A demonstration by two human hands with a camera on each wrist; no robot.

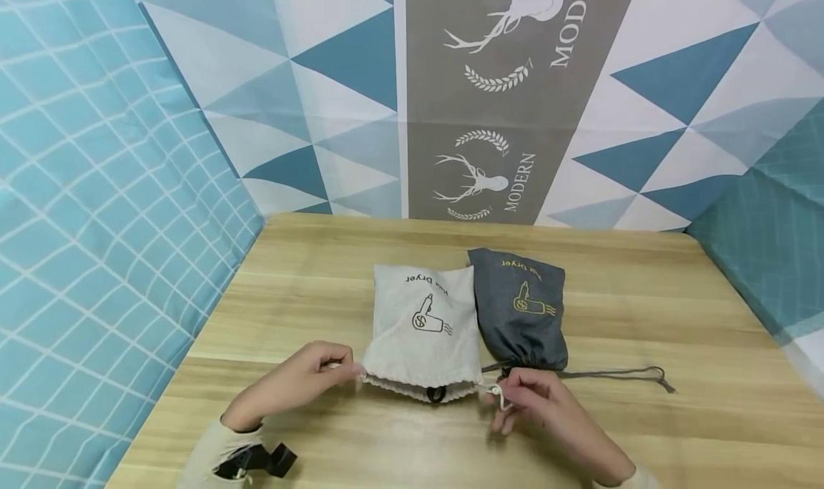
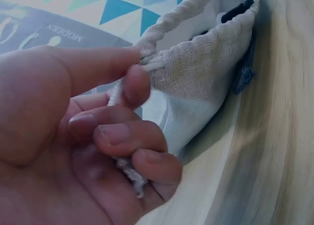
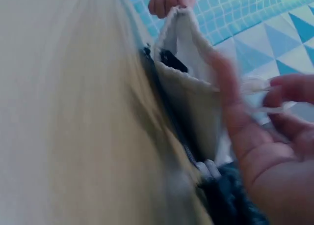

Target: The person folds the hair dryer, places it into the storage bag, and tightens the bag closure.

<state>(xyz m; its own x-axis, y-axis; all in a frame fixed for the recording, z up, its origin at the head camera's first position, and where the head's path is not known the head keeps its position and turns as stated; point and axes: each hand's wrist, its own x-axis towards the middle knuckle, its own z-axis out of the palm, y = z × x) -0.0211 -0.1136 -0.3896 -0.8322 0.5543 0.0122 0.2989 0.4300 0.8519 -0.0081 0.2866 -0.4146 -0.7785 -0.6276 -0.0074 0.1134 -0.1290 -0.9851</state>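
Observation:
A white drawstring bag [image 1: 425, 332], printed with a hair dryer, lies on the table with its mouth toward me. The mouth gapes, and something black [image 1: 435, 394] with a loop shows inside. My left hand [image 1: 322, 369] pinches the drawstring at the left corner of the mouth; in the left wrist view a cord end [image 2: 131, 176] runs through the curled fingers. At the right corner, my right hand [image 1: 541, 403] holds the white drawstring [image 3: 255, 86] between thumb and fingers, slightly blurred in the right wrist view. Whatever else the bag contains is hidden.
A dark grey drawstring bag [image 1: 524, 307] with a yellow hair dryer print lies against the white bag's right side, its mouth gathered. Its grey cord [image 1: 618, 373] stretches right across the wooden table [image 1: 309, 260]. Patterned cloth [image 1: 347, 81] hangs behind.

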